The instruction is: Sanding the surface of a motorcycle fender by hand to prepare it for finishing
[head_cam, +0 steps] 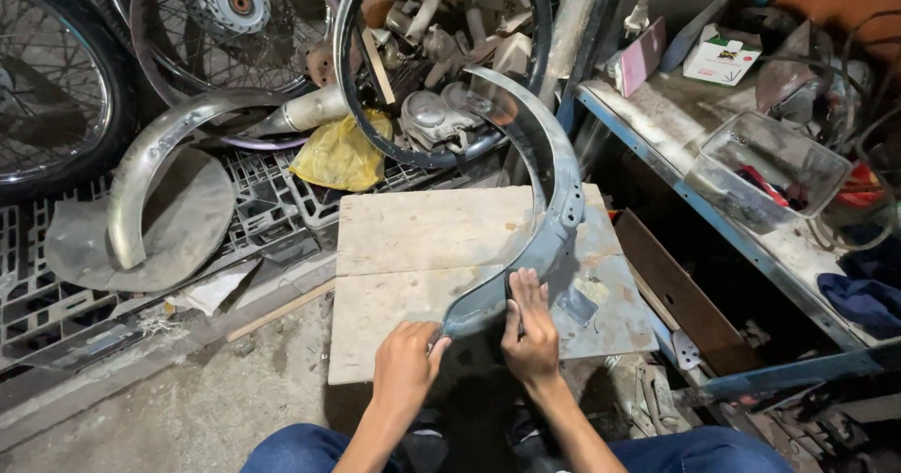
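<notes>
Around us we see spoked wheels [56, 79] leaning at upper left, a second bare fender [150, 168] on black plastic crates [272, 201], a yellow plastic bag [340, 154], a chrome rim [375, 130], and a clear plastic tray [765, 168] on the blue-edged shelf [713, 220] at right.

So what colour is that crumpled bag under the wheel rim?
The crumpled bag is yellow, seen in the head view, lying on the grey plastic crates.

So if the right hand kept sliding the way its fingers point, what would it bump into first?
The right hand lies flat on the curved grey fender, fingers pointing up along it. It would probably just follow the fender's rising arc; depth is hard to judge.
</notes>
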